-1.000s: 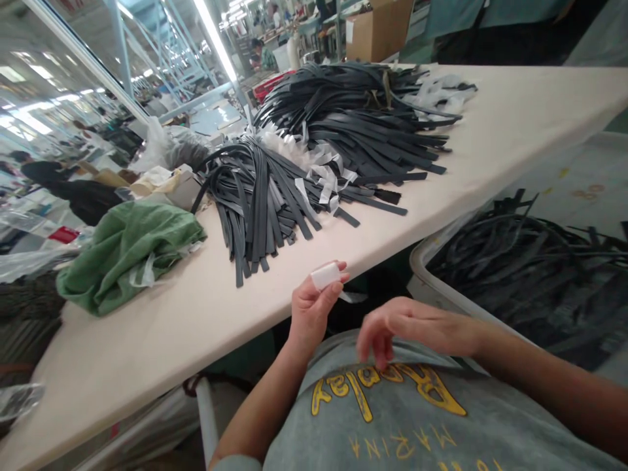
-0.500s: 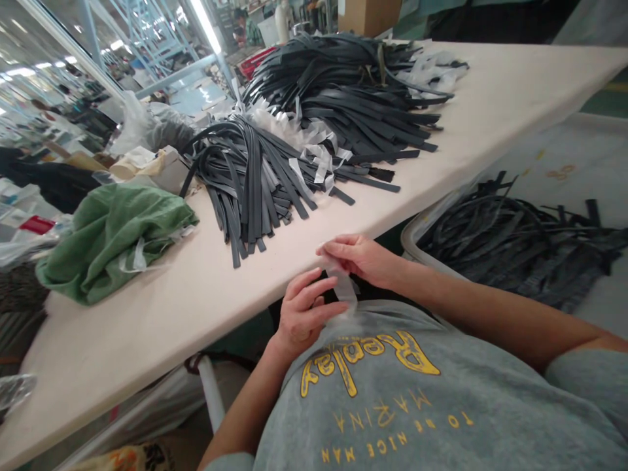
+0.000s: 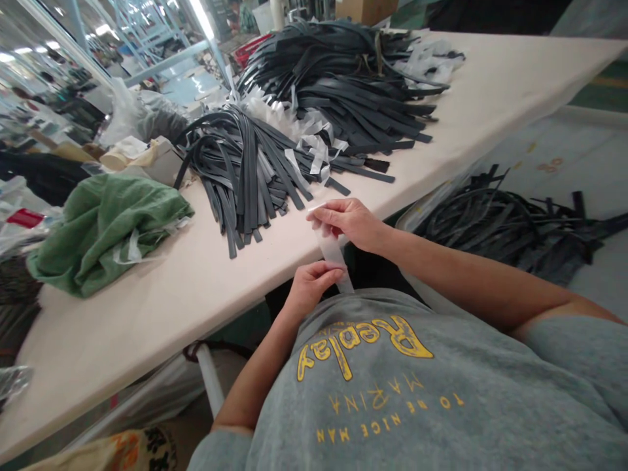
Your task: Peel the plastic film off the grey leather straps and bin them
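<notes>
A translucent whitish strip (image 3: 332, 250) stretches between my two hands at the table's near edge. My right hand (image 3: 346, 220) pinches its upper end between thumb and fingers. Lower down, close to my shirt, my left hand (image 3: 314, 281) is closed on the same strip, thumb pressed against the fingers. The strip's lower end hangs past my left hand in front of the shirt. Just beyond my hands, a bundle of dark grey flat straps (image 3: 250, 170) lies on the table, with white strips (image 3: 316, 147) tangled beside it.
A larger heap of dark straps (image 3: 333, 72) lies farther back on the pale table (image 3: 495, 85). Green cloth (image 3: 108, 229) is bunched at the left. Below the table on the right, a white bin (image 3: 540, 140) holds more dark straps (image 3: 505, 229). A cardboard box (image 3: 366, 9) stands behind.
My left hand's spread fingers have closed on the strip. My right hand has risen slightly with the upper end, and the strip now shows longer between the hands.
</notes>
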`<state>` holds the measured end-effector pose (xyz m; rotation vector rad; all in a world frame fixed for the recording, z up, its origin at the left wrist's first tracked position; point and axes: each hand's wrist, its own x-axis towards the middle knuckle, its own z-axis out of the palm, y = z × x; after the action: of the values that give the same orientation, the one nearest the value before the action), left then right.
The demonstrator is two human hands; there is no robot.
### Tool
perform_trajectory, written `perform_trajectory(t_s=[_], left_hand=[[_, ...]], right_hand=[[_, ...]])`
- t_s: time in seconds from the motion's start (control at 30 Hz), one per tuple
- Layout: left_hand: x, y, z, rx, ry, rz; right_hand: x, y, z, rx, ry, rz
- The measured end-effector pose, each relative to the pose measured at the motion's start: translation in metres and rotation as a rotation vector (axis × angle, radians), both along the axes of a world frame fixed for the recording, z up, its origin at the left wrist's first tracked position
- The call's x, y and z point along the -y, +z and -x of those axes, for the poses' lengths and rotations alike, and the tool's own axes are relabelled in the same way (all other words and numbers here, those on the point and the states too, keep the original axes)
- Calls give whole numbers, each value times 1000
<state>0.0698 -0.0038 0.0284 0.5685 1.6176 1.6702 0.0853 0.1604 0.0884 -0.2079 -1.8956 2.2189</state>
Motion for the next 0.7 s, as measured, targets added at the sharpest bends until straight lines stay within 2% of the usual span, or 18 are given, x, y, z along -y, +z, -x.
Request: perform_trajectory(t_s=[0.17, 0.27, 0.43, 0.53, 0.6, 0.67, 0.7], left_hand=[[3, -2, -8, 219, -89, 51], [4, -3, -8, 223, -172, 125], [1, -7, -14, 176, -264, 177], [4, -6, -21, 261, -275, 108], [15, 2, -15, 326, -181, 24], [38, 21, 8, 357, 45, -58], [54, 35, 26, 354, 202, -92]], right_hand=[[-19, -10, 7, 59, -88, 10], [-23, -19, 8, 57, -90, -15], [-25, -33, 4, 106, 15, -293], [-38, -37, 2, 124, 41, -491], [-56, -37, 1, 142, 2, -641], [-81, -34, 1, 173, -107, -802], [-95, -33, 1, 193, -180, -886]])
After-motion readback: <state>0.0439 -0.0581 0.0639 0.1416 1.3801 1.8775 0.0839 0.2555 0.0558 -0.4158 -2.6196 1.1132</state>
